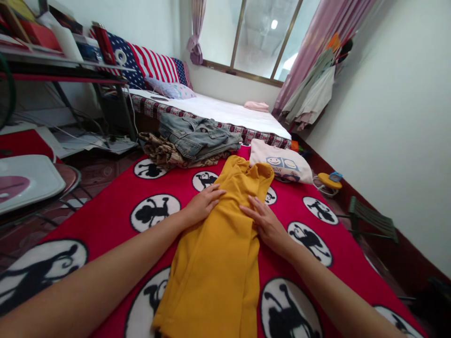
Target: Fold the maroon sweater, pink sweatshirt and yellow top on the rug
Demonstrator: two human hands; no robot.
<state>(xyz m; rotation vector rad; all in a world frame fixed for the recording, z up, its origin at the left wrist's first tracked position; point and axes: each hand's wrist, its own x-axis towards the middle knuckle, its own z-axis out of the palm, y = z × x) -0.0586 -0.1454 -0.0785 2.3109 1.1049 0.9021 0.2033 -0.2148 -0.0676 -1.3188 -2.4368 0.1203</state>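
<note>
A mustard-yellow garment (218, 263), which looks like trousers folded lengthwise, lies on a red blanket (116, 211) printed with black figures in white circles. Its gathered end points away from me and its long part runs toward me, past the lower edge of the view. My left hand (204, 203) rests on the garment's left edge, fingers stretched out. On the right side my right hand (266, 220) lies with its fingers spread over the cloth. Neither hand grips the fabric.
Folded denim clothes (199, 136) lie on a brown patterned cloth (162, 150) at the far left of the blanket. A folded pale pink shirt (282, 162) lies at the far right. Behind stands a bed (218, 103); a cluttered desk (70, 70) and a white-seated chair (31, 180) are left.
</note>
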